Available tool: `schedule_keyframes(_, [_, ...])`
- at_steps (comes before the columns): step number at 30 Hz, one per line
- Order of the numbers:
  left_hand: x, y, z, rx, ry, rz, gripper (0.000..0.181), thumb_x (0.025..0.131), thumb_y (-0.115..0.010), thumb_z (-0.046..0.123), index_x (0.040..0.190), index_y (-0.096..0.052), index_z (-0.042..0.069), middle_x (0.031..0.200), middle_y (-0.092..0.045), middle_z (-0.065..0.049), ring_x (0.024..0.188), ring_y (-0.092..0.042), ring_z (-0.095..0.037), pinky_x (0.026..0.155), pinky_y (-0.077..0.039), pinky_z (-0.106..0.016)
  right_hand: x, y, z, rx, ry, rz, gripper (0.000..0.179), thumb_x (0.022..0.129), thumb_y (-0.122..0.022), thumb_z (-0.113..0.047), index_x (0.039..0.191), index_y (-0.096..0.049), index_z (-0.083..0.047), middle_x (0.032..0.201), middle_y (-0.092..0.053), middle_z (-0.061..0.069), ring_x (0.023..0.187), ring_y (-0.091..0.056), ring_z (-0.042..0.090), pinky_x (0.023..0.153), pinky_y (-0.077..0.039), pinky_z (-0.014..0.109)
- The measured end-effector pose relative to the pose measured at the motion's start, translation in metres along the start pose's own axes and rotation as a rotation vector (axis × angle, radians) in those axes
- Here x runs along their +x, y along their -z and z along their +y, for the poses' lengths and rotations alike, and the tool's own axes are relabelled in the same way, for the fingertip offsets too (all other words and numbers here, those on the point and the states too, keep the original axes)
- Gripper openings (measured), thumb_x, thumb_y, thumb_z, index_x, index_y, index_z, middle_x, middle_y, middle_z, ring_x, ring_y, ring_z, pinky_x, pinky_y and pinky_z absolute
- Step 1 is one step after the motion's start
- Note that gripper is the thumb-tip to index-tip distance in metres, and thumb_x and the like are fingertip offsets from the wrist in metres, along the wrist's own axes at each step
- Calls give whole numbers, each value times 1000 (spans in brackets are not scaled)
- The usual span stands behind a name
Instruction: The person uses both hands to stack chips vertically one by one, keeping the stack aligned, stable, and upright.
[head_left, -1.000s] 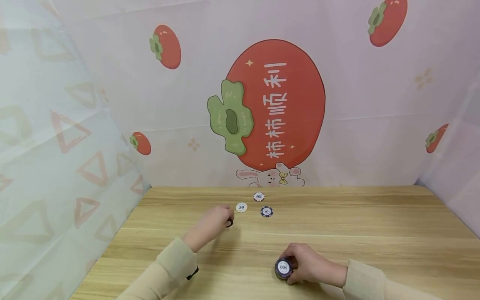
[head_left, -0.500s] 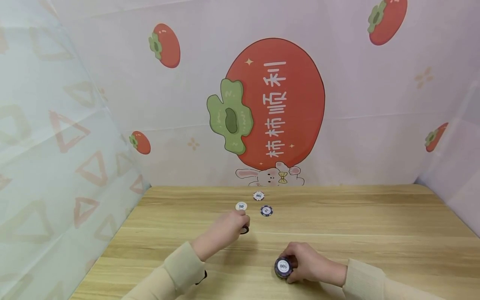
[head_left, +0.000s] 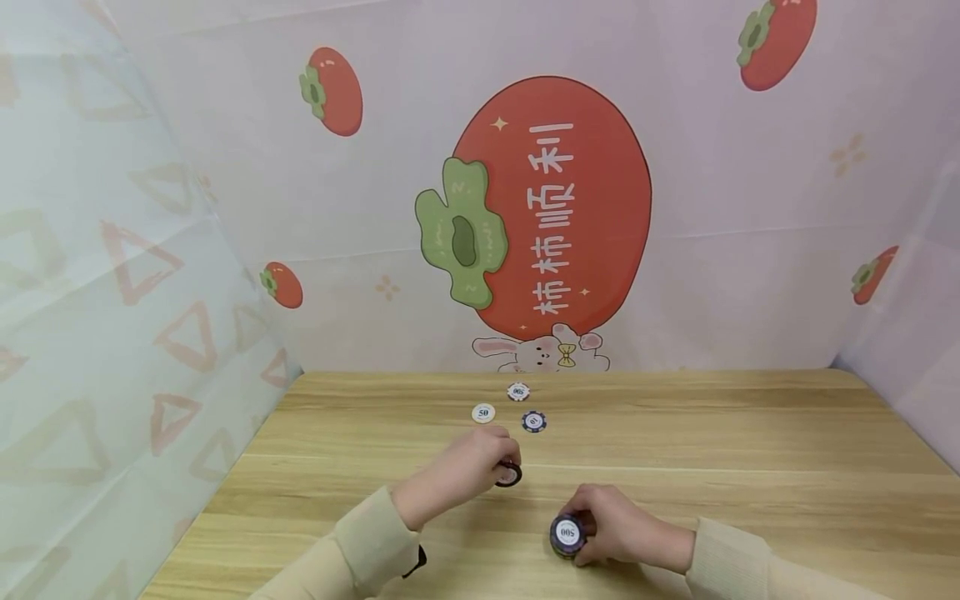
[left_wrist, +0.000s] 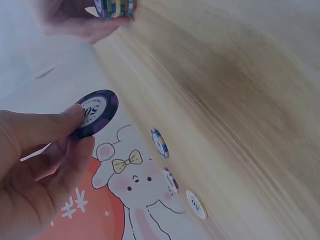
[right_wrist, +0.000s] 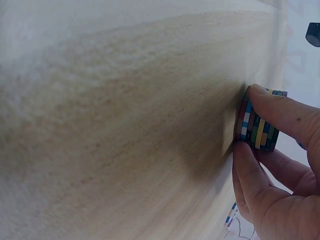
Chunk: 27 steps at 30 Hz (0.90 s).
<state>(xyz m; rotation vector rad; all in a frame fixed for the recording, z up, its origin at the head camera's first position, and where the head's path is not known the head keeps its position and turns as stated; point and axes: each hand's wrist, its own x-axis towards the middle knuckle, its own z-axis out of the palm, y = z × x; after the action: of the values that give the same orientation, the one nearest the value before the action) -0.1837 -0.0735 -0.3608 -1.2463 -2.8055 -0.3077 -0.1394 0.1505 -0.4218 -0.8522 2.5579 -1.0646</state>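
Observation:
My left hand (head_left: 472, 461) pinches one dark purple-and-black poker chip (left_wrist: 98, 113) with a white centre between thumb and fingers, held over the table. Its number is partly covered by the thumb in the left wrist view. To the right and nearer, my right hand (head_left: 628, 527) grips a stack of poker chips (right_wrist: 257, 120) by its sides as it stands on the table. The stack mixes several colours, and its top chip reads 500. Beyond my left hand lie three loose chips: a white 50 chip (head_left: 483, 413), a white-and-red 500 chip (head_left: 518, 392) and a blue 10 chip (head_left: 534, 422).
The wooden table (head_left: 712, 433) reaches back to a pale cloth backdrop (head_left: 720, 292) printed with persimmons and a rabbit. Another patterned cloth hangs along the left side. A black strap (head_left: 415, 561) shows under my left sleeve.
My left hand has moved right with the chip pinched in it, toward the stack, and more of the chip's face shows. The right hand and the stack stay in place.

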Motion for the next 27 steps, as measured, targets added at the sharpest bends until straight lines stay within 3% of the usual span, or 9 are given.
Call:
schedule_keyframes(7, [3,-3,6,-170,32,-34,7,78,-69,6,80,-66,12,77,-57,8,71,-49,0,64,-42,-14,0,0,1,10,3,-2,37,59,-84,-11,91,-66,-8,86,-56,-8,79,-52,2,70,-46,21])
schedule_keyframes(16, [6,-10,12,-262,59,-33,9,77,-69,2,81,-67,9,75,-58,7,68,-49,1,62,-42,-12,0,0,1,-14,24,12,36,58,-84,-12,90,-67,-8,84,-56,-11,78,-51,1,70,-45,21])
schedule_keyframes(27, [7,-19,17,-537,210,-51,7,79,-66,-1,83,-69,4,74,-64,2,65,-50,0,58,-43,-16,0,0,0,-24,38,17,37,58,-84,-12,90,-66,-6,85,-56,-11,79,-52,1,69,-45,20])
